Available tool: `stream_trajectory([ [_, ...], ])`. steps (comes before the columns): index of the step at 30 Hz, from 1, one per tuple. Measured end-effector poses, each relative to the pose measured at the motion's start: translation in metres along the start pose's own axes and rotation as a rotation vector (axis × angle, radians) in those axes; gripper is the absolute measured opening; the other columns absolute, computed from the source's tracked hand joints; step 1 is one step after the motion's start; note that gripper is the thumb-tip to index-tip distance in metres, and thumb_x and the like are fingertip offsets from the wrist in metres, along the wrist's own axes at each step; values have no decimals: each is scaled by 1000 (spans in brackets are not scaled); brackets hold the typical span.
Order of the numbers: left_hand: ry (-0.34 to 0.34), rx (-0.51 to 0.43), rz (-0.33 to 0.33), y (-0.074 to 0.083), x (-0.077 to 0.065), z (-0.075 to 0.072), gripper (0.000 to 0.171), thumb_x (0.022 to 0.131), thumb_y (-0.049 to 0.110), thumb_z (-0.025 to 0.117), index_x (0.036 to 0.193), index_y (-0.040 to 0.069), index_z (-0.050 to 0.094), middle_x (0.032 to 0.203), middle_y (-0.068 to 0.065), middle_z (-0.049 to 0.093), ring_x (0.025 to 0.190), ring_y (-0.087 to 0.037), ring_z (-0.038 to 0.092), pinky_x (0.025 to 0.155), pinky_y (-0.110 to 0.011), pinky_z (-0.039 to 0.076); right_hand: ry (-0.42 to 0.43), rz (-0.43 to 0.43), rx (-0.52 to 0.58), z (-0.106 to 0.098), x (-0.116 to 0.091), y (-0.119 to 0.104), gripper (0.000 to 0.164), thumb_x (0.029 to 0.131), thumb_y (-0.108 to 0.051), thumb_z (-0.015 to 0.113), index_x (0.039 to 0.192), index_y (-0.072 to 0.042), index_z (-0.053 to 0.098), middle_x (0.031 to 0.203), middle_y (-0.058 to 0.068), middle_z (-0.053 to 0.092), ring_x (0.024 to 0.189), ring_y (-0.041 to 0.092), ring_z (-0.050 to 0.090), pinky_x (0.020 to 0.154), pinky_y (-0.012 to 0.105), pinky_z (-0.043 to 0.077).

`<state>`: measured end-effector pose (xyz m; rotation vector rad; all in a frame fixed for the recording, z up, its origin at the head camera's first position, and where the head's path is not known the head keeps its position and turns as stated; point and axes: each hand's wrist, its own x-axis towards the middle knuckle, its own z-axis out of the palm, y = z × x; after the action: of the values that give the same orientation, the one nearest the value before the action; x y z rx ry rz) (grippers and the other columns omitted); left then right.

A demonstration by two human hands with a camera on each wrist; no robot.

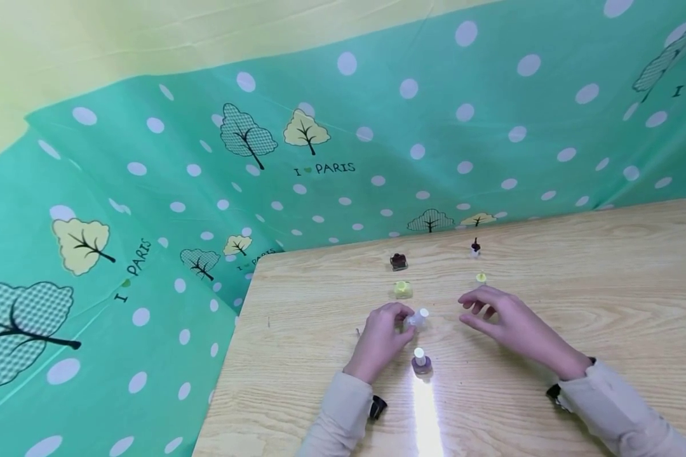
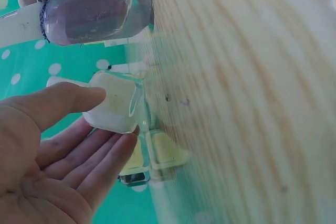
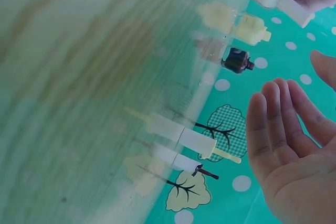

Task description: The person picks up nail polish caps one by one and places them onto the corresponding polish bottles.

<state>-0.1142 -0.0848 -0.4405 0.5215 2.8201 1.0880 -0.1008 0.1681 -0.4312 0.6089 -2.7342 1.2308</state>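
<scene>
At the far left, the green dotted cloth [image 1: 166, 146] hangs beside the wooden table [image 1: 297, 330] and runs on behind it. Next comes your left sleeve [image 1: 337, 400], pale, with a dark piece at the cuff. Your left hand [image 1: 379, 336] pinches the white bottle [image 2: 114, 106], your thumb on one side and your fingertips on the other. Just past that hand, toward the back of the table, stands the dark bottle [image 1: 398, 261], its short neck showing, and nearer you the yellow bottle [image 1: 403, 290], neck also bare.

The white bottle itself is nearer you than both, tilted, its white cap [image 1: 423, 313] on and leaning toward your right side; you can't tell whether its base touches the wood. Closer to you, just beside your left hand, the purple bottle [image 1: 421, 364] stands upright with a white cap on it.

Farther right, near the back, a cap with a dark brush [image 3: 185, 163] stands brush up; nearer you is a cap with a yellow brush [image 3: 197, 141], also brush up. Your right hand [image 1: 500, 317] is just beside that one, above the table, fingers extended and relaxed, thumb apart. Your right sleeve [image 1: 612, 406] comes last.
</scene>
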Motion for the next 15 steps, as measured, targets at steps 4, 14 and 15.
stream_trajectory([
  [4,-21,-33,-35,-1,1,0,27,86,6,75,112,3,69,109,-9,72,98,-15,69,86,-19,56,-9,-1,12,-1,-1,1,26,91,-17,73,112,-3,68,102,5,68,84,8,61,73,28,58],
  [14,-45,-13,-32,-3,3,1,29,87,6,74,114,1,69,110,-10,72,98,-15,69,87,-20,55,-18,23,-19,0,1,6,30,89,-16,74,115,-3,67,103,5,68,87,10,61,75,28,58],
  [15,-47,-10,-33,-3,3,1,29,87,7,74,115,1,69,110,-10,72,98,-15,69,88,-20,55,-21,19,-17,-1,1,6,30,90,-17,74,115,-3,67,103,5,67,87,10,61,75,29,57],
])
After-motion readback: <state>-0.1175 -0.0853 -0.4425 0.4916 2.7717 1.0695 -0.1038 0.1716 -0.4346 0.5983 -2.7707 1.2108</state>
